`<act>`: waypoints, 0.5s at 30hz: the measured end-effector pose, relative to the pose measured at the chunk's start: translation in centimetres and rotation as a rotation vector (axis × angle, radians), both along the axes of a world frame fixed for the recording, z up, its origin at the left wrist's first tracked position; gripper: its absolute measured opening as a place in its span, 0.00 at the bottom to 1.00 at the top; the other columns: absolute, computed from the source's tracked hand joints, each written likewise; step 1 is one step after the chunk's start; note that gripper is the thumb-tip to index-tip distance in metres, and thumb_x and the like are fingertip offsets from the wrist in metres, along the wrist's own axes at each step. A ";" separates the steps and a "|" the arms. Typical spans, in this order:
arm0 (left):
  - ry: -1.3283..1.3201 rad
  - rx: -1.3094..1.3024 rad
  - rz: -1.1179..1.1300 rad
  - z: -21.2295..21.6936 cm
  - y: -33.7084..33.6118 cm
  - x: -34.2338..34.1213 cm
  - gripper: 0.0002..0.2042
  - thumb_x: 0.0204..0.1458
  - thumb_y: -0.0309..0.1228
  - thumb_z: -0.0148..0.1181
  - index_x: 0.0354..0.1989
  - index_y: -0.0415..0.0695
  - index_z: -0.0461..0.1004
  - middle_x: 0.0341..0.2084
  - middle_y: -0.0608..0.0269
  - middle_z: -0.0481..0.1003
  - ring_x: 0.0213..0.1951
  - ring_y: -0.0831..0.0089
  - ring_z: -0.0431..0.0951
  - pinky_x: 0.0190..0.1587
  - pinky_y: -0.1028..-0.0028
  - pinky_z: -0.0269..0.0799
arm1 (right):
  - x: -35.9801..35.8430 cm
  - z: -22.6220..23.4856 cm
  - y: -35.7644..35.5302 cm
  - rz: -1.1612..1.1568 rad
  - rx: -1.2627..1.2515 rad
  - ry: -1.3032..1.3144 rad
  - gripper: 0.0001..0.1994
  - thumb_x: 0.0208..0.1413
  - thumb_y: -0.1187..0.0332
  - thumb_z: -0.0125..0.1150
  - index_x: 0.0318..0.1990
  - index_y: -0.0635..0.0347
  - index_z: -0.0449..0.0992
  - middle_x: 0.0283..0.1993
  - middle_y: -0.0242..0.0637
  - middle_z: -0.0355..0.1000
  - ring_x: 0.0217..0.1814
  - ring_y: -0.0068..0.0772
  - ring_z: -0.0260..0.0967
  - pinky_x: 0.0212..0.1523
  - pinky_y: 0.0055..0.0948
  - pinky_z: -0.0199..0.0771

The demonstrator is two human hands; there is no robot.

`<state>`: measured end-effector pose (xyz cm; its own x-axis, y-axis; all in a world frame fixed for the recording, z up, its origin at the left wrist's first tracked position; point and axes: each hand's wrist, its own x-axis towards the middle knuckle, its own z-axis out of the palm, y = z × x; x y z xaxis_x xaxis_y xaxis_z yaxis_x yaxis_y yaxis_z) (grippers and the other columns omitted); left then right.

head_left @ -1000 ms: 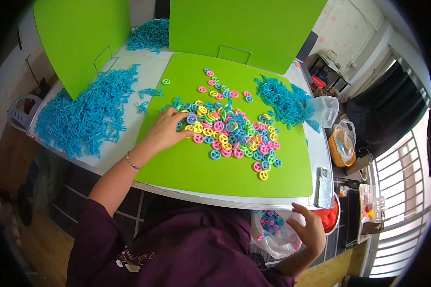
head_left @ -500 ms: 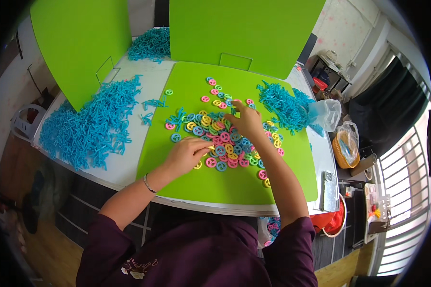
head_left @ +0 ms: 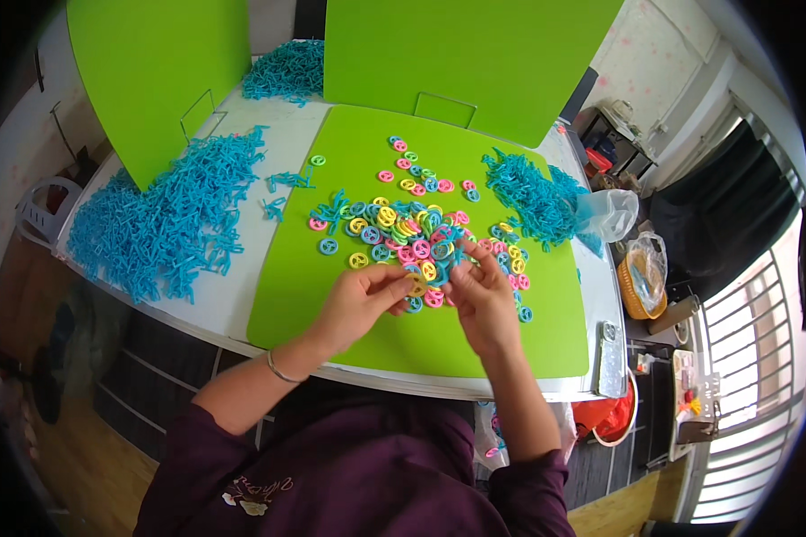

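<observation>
Over the near side of a pile of small plastic wheels (head_left: 394, 234) in pink, blue, yellow and green, my two hands are close together. My left hand (head_left: 364, 300) pinches a yellow plastic wheel (head_left: 416, 285) between thumb and fingertips. Just across from it, my right hand (head_left: 485, 300) has its fingers closed on a blue plastic piece (head_left: 458, 256), whose exact shape is partly covered by the fingers. A few wheels lie scattered beyond the pile, and several blue plastic pieces (head_left: 333, 212) rest at its left edge.
A green mat (head_left: 376, 345) covers the middle of the white table. Heaps of blue plastic pieces lie left (head_left: 175, 224), right (head_left: 537, 201) and far back (head_left: 287, 72). Two green boards (head_left: 466, 63) stand behind. A phone (head_left: 608, 358) sits at the right front corner, near a plastic cup (head_left: 613, 215).
My right hand has come back from the far side of the pile toward my left hand, now with a blue piece in its fingers. The left hand has moved slightly right and nearer.
</observation>
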<state>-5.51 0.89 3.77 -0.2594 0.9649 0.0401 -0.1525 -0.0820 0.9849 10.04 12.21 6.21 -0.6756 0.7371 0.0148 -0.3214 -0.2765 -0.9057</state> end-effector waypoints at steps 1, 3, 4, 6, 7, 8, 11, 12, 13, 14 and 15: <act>0.001 0.000 -0.004 -0.4 -0.1 0.7 0.11 0.57 0.29 0.55 0.44 0.35 0.73 0.38 0.64 0.75 0.36 0.78 0.76 0.40 0.78 0.73 | 0.0 -0.2 -1.0 -0.023 -0.011 0.051 0.19 0.57 0.77 0.53 0.56 0.64 0.62 0.35 0.30 0.70 0.36 0.21 0.70 0.38 0.20 0.74; -0.211 0.105 0.068 -1.5 -0.6 1.8 0.10 0.57 0.27 0.54 0.45 0.36 0.72 0.37 0.63 0.75 0.37 0.78 0.76 0.39 0.78 0.74 | 0.5 -1.2 -2.4 -0.071 -0.038 0.131 0.18 0.56 0.79 0.54 0.54 0.64 0.65 0.36 0.31 0.70 0.36 0.23 0.70 0.42 0.25 0.76; -0.211 0.102 0.068 -2.0 -0.9 2.1 0.10 0.57 0.27 0.54 0.45 0.36 0.72 0.37 0.63 0.75 0.37 0.78 0.76 0.39 0.78 0.74 | 0.6 -1.6 -2.9 -0.071 -0.041 0.130 0.18 0.56 0.79 0.54 0.54 0.64 0.65 0.36 0.31 0.70 0.36 0.23 0.70 0.42 0.25 0.76; -0.236 0.103 0.095 -2.5 -1.3 2.6 0.11 0.57 0.27 0.53 0.46 0.36 0.72 0.37 0.63 0.75 0.37 0.77 0.76 0.40 0.77 0.75 | 0.9 -2.2 -3.7 -0.113 -0.087 0.012 0.13 0.56 0.79 0.54 0.49 0.65 0.70 0.36 0.31 0.70 0.37 0.23 0.70 0.42 0.24 0.75; -0.237 0.100 0.095 -2.7 -1.4 2.8 0.11 0.57 0.27 0.53 0.46 0.36 0.72 0.37 0.63 0.75 0.37 0.77 0.76 0.40 0.77 0.75 | 1.1 -3.2 -3.7 -0.062 -0.078 0.030 0.10 0.53 0.80 0.57 0.43 0.65 0.73 0.35 0.31 0.70 0.37 0.21 0.69 0.41 0.21 0.74; -0.233 0.107 0.121 -2.9 -1.4 2.9 0.11 0.58 0.27 0.53 0.46 0.36 0.72 0.37 0.63 0.76 0.37 0.77 0.76 0.40 0.77 0.75 | 1.3 -3.8 -3.8 -0.062 -0.081 0.030 0.10 0.53 0.80 0.57 0.43 0.65 0.73 0.35 0.31 0.70 0.37 0.21 0.69 0.41 0.21 0.74; -0.211 0.106 0.154 -3.1 -1.5 2.7 0.11 0.58 0.28 0.53 0.46 0.36 0.72 0.37 0.63 0.76 0.37 0.77 0.76 0.40 0.77 0.75 | 1.5 -4.4 -4.4 -0.142 0.312 -0.224 0.13 0.47 0.80 0.65 0.41 0.64 0.72 0.34 0.30 0.70 0.34 0.19 0.68 0.38 0.19 0.73; -0.193 0.101 0.161 -3.1 -1.5 2.6 0.12 0.58 0.29 0.53 0.47 0.36 0.72 0.37 0.62 0.76 0.37 0.77 0.77 0.41 0.77 0.75 | 1.5 -4.3 -4.7 -0.139 0.310 -0.225 0.13 0.47 0.80 0.65 0.41 0.64 0.72 0.34 0.30 0.70 0.34 0.19 0.68 0.38 0.19 0.73; -0.194 0.099 0.164 -3.3 -1.5 2.6 0.12 0.58 0.29 0.53 0.47 0.36 0.72 0.37 0.62 0.76 0.37 0.77 0.77 0.41 0.77 0.75 | 1.4 -4.2 -5.0 -0.157 0.425 -0.277 0.12 0.48 0.80 0.64 0.42 0.65 0.72 0.35 0.32 0.71 0.35 0.21 0.70 0.40 0.20 0.73; -0.231 0.098 0.188 -3.6 -1.5 2.7 0.13 0.58 0.29 0.54 0.47 0.35 0.72 0.35 0.62 0.76 0.35 0.76 0.77 0.40 0.77 0.75 | 1.5 -4.1 -5.0 -0.177 0.541 -0.330 0.12 0.50 0.79 0.63 0.43 0.66 0.72 0.36 0.33 0.72 0.36 0.22 0.72 0.41 0.21 0.74; -0.267 0.096 0.212 -3.8 -1.4 2.8 0.13 0.57 0.30 0.55 0.47 0.35 0.72 0.34 0.62 0.77 0.33 0.76 0.78 0.39 0.78 0.75 | 1.5 -4.2 -5.0 -0.177 0.541 -0.331 0.12 0.50 0.79 0.63 0.43 0.66 0.72 0.36 0.33 0.72 0.36 0.22 0.72 0.41 0.21 0.74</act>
<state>-2.75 -0.56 0.00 -0.4675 0.8834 0.0320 -0.3736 -0.2302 0.8986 11.50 7.19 2.05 -0.5773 0.7844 0.2268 -0.0011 0.2770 -0.9609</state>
